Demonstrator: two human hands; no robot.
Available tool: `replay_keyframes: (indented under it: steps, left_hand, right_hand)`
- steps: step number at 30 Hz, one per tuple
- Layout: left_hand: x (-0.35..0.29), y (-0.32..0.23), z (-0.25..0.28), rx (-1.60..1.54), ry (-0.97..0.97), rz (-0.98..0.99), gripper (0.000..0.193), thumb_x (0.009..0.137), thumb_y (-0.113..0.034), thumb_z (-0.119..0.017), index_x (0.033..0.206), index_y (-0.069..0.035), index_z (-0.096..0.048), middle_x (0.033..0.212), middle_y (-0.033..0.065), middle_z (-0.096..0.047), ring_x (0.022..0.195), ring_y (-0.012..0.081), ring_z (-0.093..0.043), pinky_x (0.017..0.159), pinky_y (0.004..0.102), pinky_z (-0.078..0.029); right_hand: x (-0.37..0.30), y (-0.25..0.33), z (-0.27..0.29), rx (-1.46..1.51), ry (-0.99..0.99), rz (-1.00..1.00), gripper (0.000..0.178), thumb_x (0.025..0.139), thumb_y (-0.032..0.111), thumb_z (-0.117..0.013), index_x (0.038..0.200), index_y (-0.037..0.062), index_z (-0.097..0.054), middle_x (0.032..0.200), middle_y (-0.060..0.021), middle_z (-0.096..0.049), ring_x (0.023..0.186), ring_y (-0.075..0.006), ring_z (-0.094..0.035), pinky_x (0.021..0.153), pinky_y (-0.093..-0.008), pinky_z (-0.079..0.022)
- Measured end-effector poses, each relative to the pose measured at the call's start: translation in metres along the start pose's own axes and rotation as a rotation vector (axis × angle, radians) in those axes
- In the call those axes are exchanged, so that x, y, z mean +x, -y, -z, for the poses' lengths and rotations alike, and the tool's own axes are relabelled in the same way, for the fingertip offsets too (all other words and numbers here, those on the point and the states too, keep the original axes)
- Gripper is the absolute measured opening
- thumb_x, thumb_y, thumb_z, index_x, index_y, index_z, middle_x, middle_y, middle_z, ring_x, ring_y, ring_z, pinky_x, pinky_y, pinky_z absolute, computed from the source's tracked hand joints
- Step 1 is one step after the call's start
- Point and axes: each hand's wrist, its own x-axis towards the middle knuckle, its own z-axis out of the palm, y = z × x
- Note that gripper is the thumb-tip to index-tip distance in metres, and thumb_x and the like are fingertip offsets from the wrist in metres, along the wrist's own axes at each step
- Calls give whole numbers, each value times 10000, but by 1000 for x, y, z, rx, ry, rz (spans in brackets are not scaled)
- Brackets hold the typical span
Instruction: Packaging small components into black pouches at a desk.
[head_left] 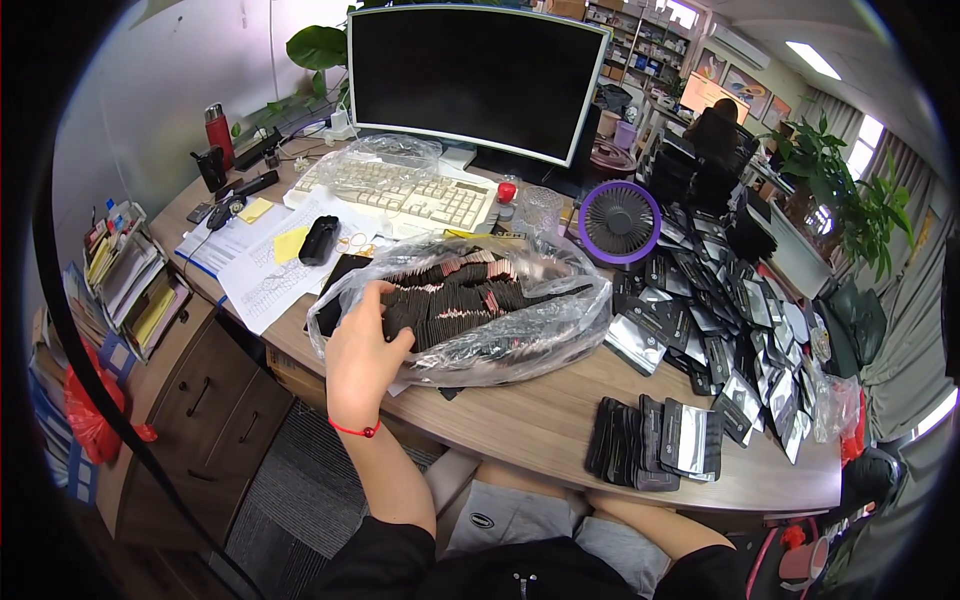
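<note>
My left hand, with a red cord round the wrist, reaches into a clear plastic bag on the desk. Its thumb and fingers curve round the left end of the tightly packed thin black packets inside. Some of these packets show pinkish edges. My right forearm slants under the desk's front edge, and the hand itself is hidden. To the right of the bag stands a short row of black and silver packets, overlapping one another. Behind that row spreads a large loose heap of similar packets.
A purple fan stands behind the bag's right side. Beyond the bag are a keyboard under crumpled plastic and a monitor. Papers and a black handheld device lie left. Someone sits in the far background.
</note>
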Motion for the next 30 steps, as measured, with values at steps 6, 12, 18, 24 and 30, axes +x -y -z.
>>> replay_keyframes:
  steps: [6, 12, 18, 24, 30]
  left_hand:
    - [-2, -4, 7, 20, -138, 20, 468, 738, -136, -658, 1181, -108, -512, 914, 141, -621, 695, 251, -595, 654, 374, -471]
    - [-3, -25, 22, -303, -123, -72, 513, 745, -68, -650, 1233, -71, -491, 1055, 99, -595, 740, 180, -574, 644, 321, -473]
    - [-29, -73, 26, -745, 6, -416, 463, 758, 1, -624, 1212, -33, -540, 1134, 67, -543, 872, 115, -498, 654, 214, -464]
    - [-45, -108, -23, -1543, 661, -287, 578, 798, 13, -565, 1337, -6, -354, 1202, 91, -467, 970, 129, -528, 788, 228, -456]
    - [-72, -150, -63, -1572, 961, -141, 651, 823, -215, -568, 1379, -39, -276, 1185, 121, -468, 909, 193, -572, 771, 278, -481]
  right_hand:
    - [1, 3, 4, -6, 9, 5, 251, 844, 222, -511, 818, 38, -680, 851, -194, -676, 813, -352, -668, 713, -452, -533]
    - [-3, 10, 1, 7, 26, 1, 249, 842, 217, -511, 814, 38, -682, 854, -194, -677, 815, -351, -669, 715, -452, -533]
    - [-10, 19, 6, 32, 9, -18, 247, 841, 213, -510, 810, 39, -683, 856, -195, -677, 818, -350, -670, 718, -451, -533]
    - [-122, 83, 175, 295, -688, 965, 269, 840, 304, -668, 910, 67, -563, 840, -95, -607, 693, -281, -609, 533, -365, -461]
    - [-156, 38, 267, 323, -1626, 475, 842, 529, 385, -903, 1188, 55, -495, 1229, -146, -499, 1065, -318, -531, 884, -457, -417]
